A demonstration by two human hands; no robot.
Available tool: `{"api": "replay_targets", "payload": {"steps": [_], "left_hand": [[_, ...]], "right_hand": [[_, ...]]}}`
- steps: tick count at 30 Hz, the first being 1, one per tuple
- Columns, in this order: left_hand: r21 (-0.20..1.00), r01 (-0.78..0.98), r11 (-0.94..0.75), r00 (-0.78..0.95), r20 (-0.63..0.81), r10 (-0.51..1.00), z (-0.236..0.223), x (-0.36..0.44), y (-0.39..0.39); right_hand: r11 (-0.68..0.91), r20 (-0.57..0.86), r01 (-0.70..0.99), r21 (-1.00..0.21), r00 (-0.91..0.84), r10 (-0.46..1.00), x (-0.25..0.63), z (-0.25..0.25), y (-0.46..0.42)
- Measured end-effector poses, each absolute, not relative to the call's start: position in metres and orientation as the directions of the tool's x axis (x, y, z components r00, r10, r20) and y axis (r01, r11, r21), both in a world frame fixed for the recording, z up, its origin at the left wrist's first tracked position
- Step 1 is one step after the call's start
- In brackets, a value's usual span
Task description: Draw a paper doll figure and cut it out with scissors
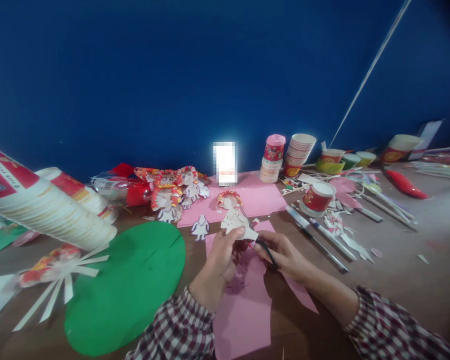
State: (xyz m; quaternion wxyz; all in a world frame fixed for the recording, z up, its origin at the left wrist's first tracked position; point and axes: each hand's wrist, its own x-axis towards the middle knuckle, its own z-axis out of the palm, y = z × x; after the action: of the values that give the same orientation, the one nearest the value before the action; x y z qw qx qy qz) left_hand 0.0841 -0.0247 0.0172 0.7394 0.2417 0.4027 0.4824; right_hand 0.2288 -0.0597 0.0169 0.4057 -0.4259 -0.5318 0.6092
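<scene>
Left hand (225, 257) grips the paper cutout (235, 222) above pink paper (243, 320); right hand (287, 256) grips the scissors (272, 260), blades partly hidden. Leaning cup stack (60, 212): nested, cut off at left edge. Red cup (318, 200): contents unclear. Green paper (127, 287): beside left sleeve (183, 320).

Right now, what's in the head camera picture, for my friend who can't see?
The left hand holds a white paper cutout while the right hand holds dark-handled scissors beside it, above pink paper. A green oval lies left.
</scene>
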Motion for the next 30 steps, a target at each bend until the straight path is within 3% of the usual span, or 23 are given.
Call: {"api": "replay_targets", "payload": {"steps": [30], "left_hand": [[0.769, -0.497, 0.402, 0.167, -0.370, 0.914, 0.0188, 0.0819, -0.0239]], "right_hand": [[-0.131, -0.125, 0.003, -0.991, -0.315, 0.941, 0.2294, 0.0252, -0.0605]]}}
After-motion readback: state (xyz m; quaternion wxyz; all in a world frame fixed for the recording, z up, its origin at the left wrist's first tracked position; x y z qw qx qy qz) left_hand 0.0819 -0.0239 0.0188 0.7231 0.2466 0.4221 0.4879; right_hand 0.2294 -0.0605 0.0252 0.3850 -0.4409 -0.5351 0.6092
